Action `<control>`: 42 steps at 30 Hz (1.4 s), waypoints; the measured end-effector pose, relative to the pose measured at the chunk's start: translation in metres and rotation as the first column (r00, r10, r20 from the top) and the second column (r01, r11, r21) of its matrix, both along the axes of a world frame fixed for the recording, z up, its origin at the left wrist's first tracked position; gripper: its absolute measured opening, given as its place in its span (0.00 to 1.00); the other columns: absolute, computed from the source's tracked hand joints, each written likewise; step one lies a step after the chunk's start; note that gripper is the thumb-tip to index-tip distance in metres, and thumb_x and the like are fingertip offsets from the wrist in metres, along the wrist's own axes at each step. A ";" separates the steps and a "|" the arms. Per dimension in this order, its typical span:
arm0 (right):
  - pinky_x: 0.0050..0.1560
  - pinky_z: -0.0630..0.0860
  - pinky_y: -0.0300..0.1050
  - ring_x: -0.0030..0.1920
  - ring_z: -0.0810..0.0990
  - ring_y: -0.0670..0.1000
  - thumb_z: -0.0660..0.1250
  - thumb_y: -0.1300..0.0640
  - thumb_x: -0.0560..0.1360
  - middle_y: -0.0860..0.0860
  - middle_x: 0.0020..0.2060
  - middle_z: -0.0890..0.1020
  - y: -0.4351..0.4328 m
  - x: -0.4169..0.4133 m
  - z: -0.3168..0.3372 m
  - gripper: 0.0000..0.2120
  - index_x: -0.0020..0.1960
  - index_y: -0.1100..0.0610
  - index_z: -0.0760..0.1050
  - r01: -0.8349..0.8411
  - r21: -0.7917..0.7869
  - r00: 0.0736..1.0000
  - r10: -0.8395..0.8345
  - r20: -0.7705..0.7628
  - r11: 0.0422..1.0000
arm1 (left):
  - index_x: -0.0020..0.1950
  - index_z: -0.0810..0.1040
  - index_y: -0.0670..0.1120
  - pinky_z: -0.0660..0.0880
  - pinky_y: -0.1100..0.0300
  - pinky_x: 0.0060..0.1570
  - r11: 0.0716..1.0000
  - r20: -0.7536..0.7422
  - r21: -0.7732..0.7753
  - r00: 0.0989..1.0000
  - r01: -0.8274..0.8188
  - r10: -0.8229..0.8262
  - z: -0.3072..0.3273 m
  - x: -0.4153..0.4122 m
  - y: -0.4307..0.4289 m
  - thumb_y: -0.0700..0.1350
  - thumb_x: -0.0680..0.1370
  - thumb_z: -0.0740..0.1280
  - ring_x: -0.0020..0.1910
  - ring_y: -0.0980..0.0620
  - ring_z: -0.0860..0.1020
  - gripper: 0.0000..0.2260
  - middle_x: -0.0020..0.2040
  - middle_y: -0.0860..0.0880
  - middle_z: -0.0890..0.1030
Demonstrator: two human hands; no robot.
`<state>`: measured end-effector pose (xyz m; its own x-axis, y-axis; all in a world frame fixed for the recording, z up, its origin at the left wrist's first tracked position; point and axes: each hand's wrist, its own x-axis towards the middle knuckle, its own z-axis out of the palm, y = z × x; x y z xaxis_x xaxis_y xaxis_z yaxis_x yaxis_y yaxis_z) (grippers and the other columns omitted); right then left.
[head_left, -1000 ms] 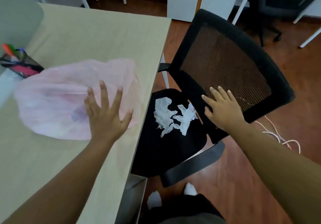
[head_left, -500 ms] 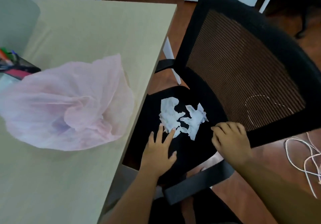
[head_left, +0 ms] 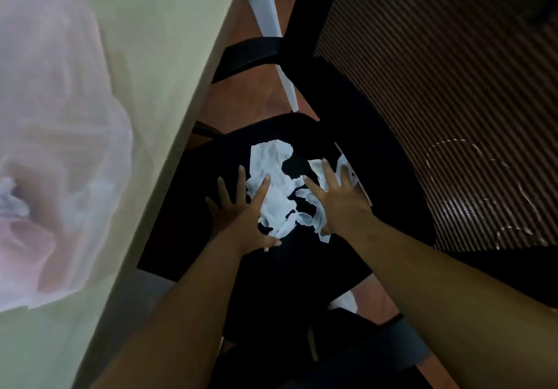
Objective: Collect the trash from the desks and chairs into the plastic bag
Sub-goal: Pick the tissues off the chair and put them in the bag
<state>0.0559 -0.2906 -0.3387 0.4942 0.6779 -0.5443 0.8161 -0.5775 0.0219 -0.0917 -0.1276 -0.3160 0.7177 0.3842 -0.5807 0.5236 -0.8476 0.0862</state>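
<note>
Torn white paper scraps lie in a loose heap on the black seat of an office chair. My left hand rests flat on the seat at the heap's left edge, fingers spread and touching the paper. My right hand lies flat over the right part of the scraps, fingers apart, covering some pieces. Neither hand has closed on anything. The pink translucent plastic bag sits crumpled on the pale desk to the left, with some white paper faintly showing inside.
The chair's mesh backrest rises at the right, close to my right arm. Its black armrests flank the seat, and another armrest is near me. A white desk leg stands between desk and chair. Reddish wooden floor shows below.
The view has closed in on the chair seat. My left hand went from the bag to the seat and onto the paper; my right hand moved from the backrest edge onto the scraps.
</note>
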 end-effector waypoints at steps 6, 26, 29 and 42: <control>0.72 0.56 0.63 0.75 0.34 0.65 0.78 0.37 0.59 0.54 0.74 0.27 0.004 0.024 -0.045 0.65 0.75 0.40 0.31 0.154 -0.124 0.972 -0.173 -0.159 0.980 | 0.71 0.26 0.67 0.46 0.22 0.64 0.995 -0.004 -0.040 0.996 0.086 -0.086 -0.059 0.044 0.016 0.73 0.54 0.74 0.72 0.29 0.30 0.65 0.70 0.49 0.18; 0.46 0.76 0.51 0.49 0.76 0.57 0.70 0.54 0.73 0.52 0.56 0.72 -0.027 -0.014 -0.028 0.22 0.63 0.52 0.66 0.195 0.086 0.934 -0.158 -0.320 0.977 | 0.45 0.65 0.48 0.72 0.56 0.38 0.957 0.145 -0.290 0.989 0.005 0.039 -0.053 0.011 -0.004 0.43 0.77 0.67 0.40 0.51 0.74 0.09 0.39 0.54 0.70; 0.46 0.76 0.51 0.50 0.75 0.55 0.69 0.54 0.74 0.51 0.58 0.72 -0.023 -0.019 0.011 0.22 0.65 0.52 0.65 0.182 0.114 0.945 -0.141 -0.294 0.977 | 0.45 0.66 0.47 0.69 0.58 0.35 0.958 0.173 -0.286 0.983 -0.003 0.054 -0.010 0.009 -0.003 0.42 0.77 0.67 0.36 0.53 0.71 0.09 0.37 0.54 0.69; 0.38 0.69 0.47 0.43 0.72 0.54 0.67 0.56 0.76 0.51 0.57 0.70 0.026 -0.008 0.269 0.18 0.62 0.54 0.65 0.052 0.431 0.987 0.020 -0.159 0.901 | 0.42 0.66 0.52 0.65 0.66 0.38 0.955 0.417 -0.287 0.889 -0.070 0.190 0.277 -0.018 -0.012 0.51 0.73 0.58 0.43 0.53 0.73 0.04 0.42 0.52 0.74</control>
<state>0.0482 -0.2644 -0.0694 0.4402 0.8564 -0.2698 0.7791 -0.5137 -0.3594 -0.1099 -0.1400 -0.0392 0.8741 0.3722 -0.3120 0.4854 -0.6908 0.5358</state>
